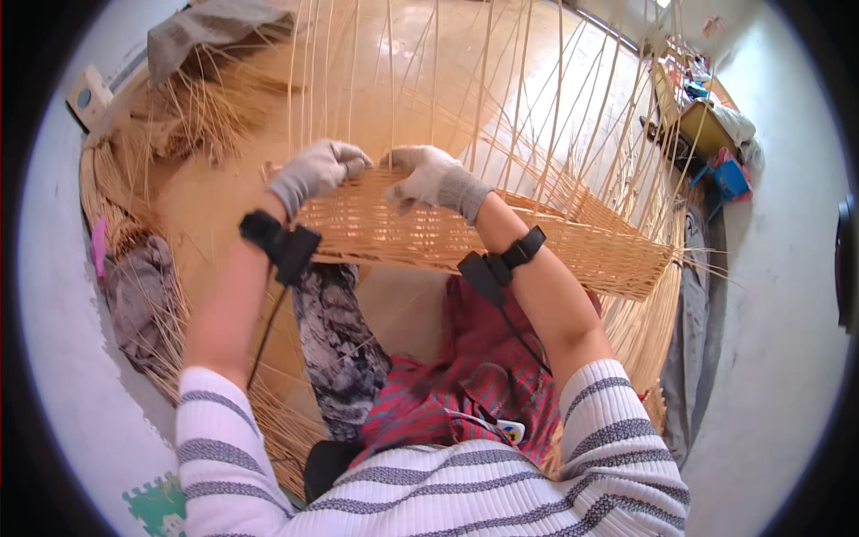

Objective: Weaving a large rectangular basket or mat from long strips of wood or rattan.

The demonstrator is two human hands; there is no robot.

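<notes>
A half-woven wicker basket (385,224) lies across in front of me, its long wall running from beside my left hand to a corner at the right. Tall bare wicker stakes stand up from its top edge. My left hand (319,172), in a pale knit glove, is closed at that edge with fingertips pinched on what looks like a wicker strand. Close beside it, my gloved right hand (434,179) grips the wall's top edge, thumb on the near face. The fingertips of both hands are partly hidden. Black bands with small boxes circle both wrists.
Bundles of loose wicker (215,112) lie at the far left under a grey cloth (210,36). More long strands spread at the right. A blue stool (727,179) and a cluttered table (702,125) stand at the far right. A crumpled dark cloth (143,304) lies by the left wall.
</notes>
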